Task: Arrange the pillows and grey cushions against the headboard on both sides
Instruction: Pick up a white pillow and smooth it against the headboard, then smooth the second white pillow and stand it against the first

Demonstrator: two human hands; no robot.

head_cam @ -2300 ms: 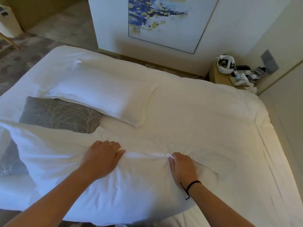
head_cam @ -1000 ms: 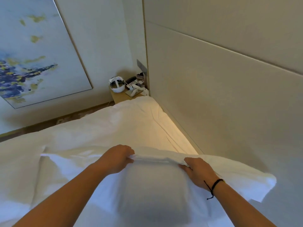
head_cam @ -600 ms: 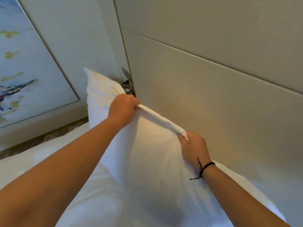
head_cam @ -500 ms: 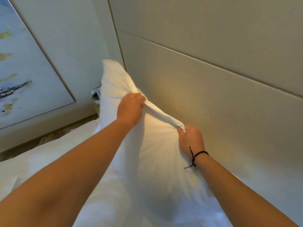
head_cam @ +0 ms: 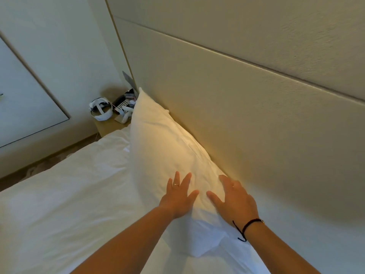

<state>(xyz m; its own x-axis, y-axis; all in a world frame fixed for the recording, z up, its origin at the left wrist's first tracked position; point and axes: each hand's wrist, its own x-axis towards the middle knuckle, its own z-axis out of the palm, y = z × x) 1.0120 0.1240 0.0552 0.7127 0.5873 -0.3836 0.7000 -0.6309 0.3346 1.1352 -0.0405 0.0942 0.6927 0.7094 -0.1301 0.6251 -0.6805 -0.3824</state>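
Both hands have let go of the folded top edge they pinched half a second ago, and the plump white fabric pillow (head_cam: 167, 153) that was held up in the air now stands on its long edge, leaning back against the tall beige padded headboard (head_cam: 246, 107). Its far corner points up beside the headboard's outer edge, and its near end rests on the white bed sheet (head_cam: 59, 204). The left hand (head_cam: 178, 196) lies flat on the pillow's front face near its lower end, fingers straight and spread, a thin ring on one finger, gripping nothing. The right hand (head_cam: 233, 196) lies just beside it, also flat with fingers splayed, pressing the pillow's top edge close to where it meets the headboard; a thin black cord bracelet (head_cam: 246, 227) circles that wrist. The two hands are near each other but do not touch. Beyond the pillow's far end stands a small light wooden bedside table (head_cam: 107, 126), carrying a white headset with a looped strap (head_cam: 100, 109) and a cluster of small dark and white objects too small to identify. A large framed picture (head_cam: 23, 99) hangs on the pale side wall at the left, only its corner in view.
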